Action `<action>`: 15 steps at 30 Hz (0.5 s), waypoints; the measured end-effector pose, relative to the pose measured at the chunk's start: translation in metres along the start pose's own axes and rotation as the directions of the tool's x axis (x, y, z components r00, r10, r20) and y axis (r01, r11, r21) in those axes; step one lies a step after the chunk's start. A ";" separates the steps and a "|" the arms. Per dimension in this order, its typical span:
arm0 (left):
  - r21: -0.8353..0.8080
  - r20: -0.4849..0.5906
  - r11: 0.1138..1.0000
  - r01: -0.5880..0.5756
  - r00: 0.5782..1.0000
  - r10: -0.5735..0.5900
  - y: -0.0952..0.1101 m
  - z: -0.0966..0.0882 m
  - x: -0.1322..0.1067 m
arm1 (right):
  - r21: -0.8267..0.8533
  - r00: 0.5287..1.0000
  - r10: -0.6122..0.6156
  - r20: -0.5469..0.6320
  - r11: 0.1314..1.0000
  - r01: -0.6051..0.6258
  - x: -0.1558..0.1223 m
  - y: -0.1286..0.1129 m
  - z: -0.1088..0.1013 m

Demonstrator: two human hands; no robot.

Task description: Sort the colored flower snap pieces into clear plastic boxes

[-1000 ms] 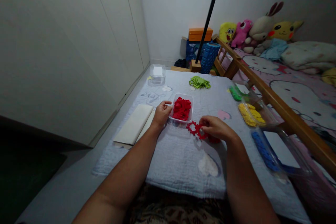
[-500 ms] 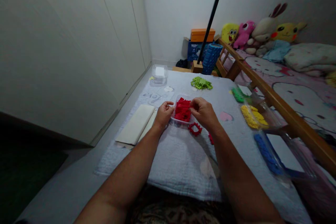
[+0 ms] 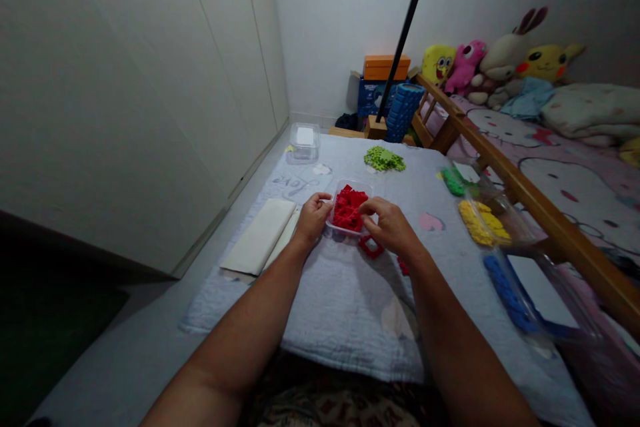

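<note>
Right hand (image 3: 385,221), half curled, could tip the tub (image 3: 344,233), spilling red pieces (image 3: 349,207), if left hand (image 3: 313,217), curved beside it, slips; both grips unclear.

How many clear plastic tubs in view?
5: red-piece tub between left hand and right hand; far-left tub at the back; green-piece tub, yellow-piece tub, blue-piece tub on the right, far to near. Nested ones may be hidden.

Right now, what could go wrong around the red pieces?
1. The right hand is close over the heaped red pieces; it might flick one out.
2. A red ring lies on the cloth, partly hidden by that hand, and could get brushed.
3. The left hand is at the clear container's side; a push might slide it.
</note>
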State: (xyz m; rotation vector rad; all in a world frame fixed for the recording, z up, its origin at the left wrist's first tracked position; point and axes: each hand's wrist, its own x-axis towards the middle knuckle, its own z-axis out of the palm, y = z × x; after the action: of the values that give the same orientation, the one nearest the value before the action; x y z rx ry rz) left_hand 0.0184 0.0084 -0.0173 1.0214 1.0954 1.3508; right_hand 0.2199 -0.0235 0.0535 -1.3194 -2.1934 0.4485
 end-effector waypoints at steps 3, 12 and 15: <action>-0.018 -0.003 1.000 0.009 1.000 -0.009 0.000 0.000 0.000 | -0.089 1.000 0.020 0.018 0.996 -0.018 -0.002 -0.001 0.004; -0.012 0.004 1.000 0.002 1.000 -0.002 0.000 0.000 0.000 | -0.307 0.973 0.189 0.132 0.941 -0.141 0.007 -0.020 0.015; -0.019 0.011 1.000 -0.004 1.000 0.004 0.000 0.000 0.000 | -0.233 0.976 0.142 0.166 0.967 -0.101 0.008 -0.016 0.011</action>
State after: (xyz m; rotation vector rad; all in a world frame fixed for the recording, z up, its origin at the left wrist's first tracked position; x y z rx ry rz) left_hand 0.0184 0.0085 -0.0173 1.0166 1.0714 1.3553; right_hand 0.1985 -0.0238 0.0558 -1.5961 -2.3770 0.3906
